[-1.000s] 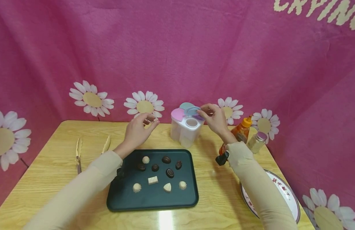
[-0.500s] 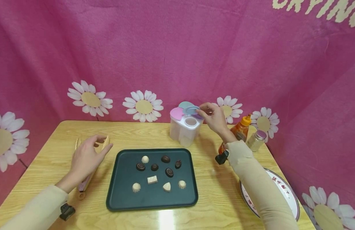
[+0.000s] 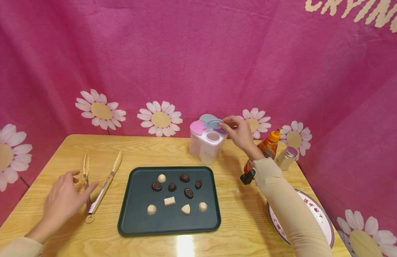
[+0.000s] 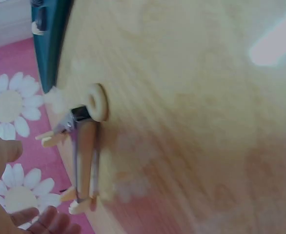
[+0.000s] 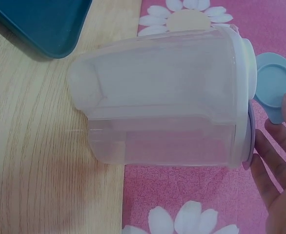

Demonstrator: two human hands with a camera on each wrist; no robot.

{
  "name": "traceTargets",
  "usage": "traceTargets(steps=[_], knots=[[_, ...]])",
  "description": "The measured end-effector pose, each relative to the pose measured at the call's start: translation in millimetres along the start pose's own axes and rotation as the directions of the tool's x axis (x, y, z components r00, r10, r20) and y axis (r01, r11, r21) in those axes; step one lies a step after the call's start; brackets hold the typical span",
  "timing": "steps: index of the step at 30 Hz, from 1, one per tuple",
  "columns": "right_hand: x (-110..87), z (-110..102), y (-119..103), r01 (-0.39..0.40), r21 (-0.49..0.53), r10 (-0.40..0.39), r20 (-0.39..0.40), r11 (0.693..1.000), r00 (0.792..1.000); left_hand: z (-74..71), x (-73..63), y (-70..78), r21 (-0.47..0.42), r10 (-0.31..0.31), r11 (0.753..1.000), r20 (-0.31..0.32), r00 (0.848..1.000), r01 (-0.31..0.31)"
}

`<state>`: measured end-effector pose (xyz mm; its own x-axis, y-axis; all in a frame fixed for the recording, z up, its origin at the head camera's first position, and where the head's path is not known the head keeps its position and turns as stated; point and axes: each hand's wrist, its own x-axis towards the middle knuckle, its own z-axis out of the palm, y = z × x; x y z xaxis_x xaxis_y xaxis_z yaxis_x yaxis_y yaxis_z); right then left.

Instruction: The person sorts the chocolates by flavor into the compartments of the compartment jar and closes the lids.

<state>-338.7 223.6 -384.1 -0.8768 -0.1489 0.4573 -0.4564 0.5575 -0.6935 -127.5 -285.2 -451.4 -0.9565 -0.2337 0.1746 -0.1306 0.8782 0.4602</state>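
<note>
Clear container [image 3: 205,152]: blue flap [image 3: 213,123] raised, right hand [image 3: 241,135] has grip on its edge.
Container upright on wood surface [image 3: 237,232], behind far right corner of dark green tray [image 3: 169,226], close to pink flowered cloth [image 3: 192,64]. Thumb and finger pinch the flap; round opening [image 3: 213,136] uncovered in front of it. Pink flap [image 3: 197,126] and teal flap [image 3: 207,117] lie flat on same top. Left hand [image 3: 62,198] has an empty grip, fingers loosely bent, near tongs [image 3: 102,194]; contact can't be told. Tongs lie with arms spread. Tray carries ten chocolates [image 3: 188,193], five dark, five cream. Sauce bottle [image 3: 269,145] beside jar [image 3: 286,159] at far right; plate [image 3: 323,228] partly hidden by right sleeve [image 3: 289,207].
</note>
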Motion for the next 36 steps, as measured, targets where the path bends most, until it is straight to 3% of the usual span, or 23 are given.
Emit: traceTargets(steps=[6, 10, 17, 28, 36], knots=[[-0.2, -0.3, 1.2, 0.010, -0.002, -0.010, -0.001, 1.000, 1.000, 6.5, -2.4, -8.2, 0.083, -0.106, 0.992, 0.113, 0.988, 0.096], [-0.6, 0.1, 1.7, 0.006, 0.000, -0.006, -0.004, 1.000, 1.000, 12.1, -2.1, -7.6, 0.134, -0.128, 0.985, 0.175, 0.976, 0.105], [-2.7, -1.0, 2.6, 0.015, 0.012, -0.015, 0.007, 1.000, 1.000, 24.7, -3.0, -4.5, 0.150, -0.129, 0.984, 0.226, 0.966, 0.096], [-0.8, -1.2, 1.4, 0.011, -0.003, -0.011, 0.005, 1.000, 1.000, 41.9, -1.3, 3.4, 0.181, -0.133, 0.977, 0.128, 0.983, 0.109], [-0.4, -0.8, 1.8, -0.002, -0.022, 0.002, 0.016, 1.000, 1.000, 46.3, -2.7, 2.3, 0.189, -0.129, 0.976, 0.084, 0.988, 0.111]])
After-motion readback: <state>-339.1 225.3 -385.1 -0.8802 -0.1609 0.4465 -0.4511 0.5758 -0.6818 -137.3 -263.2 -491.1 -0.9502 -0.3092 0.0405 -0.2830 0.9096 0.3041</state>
